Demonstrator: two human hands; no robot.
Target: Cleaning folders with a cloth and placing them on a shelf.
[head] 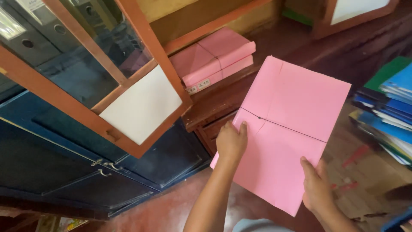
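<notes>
Gripping pink folder [287,124] both sides, left hand [231,141] and right hand [316,187] fingers pinching edges, long axis pointing toward pink stack [214,58].

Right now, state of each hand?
Left hand: closed on the left edge of the pink tied folder.
Right hand: closed on the same folder's lower right edge.

Both forearms extend forward and upward from the lower edge of the view. The left hand [231,141] is closed in a grip, thumb raised on top. The right hand [316,189] appears to pinch likewise, its fingers mostly hidden.
</notes>
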